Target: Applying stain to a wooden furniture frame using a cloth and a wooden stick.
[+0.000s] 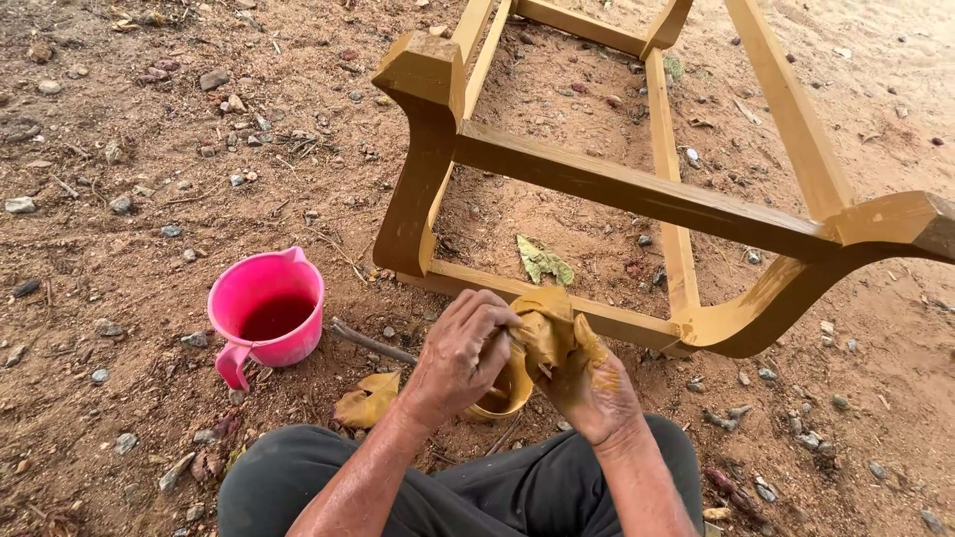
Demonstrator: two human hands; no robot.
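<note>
My left hand (460, 350) and my right hand (589, 383) meet over a small round container (502, 395) smeared with ochre paste. Both hands grip a crumpled ochre-stained cloth (542, 323) between them, and the right hand is coated in the same yellow-brown colour. Just beyond them lies an overturned wooden chair frame (617, 189), coated ochre, its legs and rails spread across the dirt. My knees in dark trousers (298, 477) sit at the bottom of the view.
A pink plastic jug (267, 316) holding dark liquid stands on the dirt to the left. A dry leaf (366, 401) and a stick (373, 343) lie near my left hand. Stones and pebbles scatter over the brown soil; a green leaf (542, 262) lies inside the frame.
</note>
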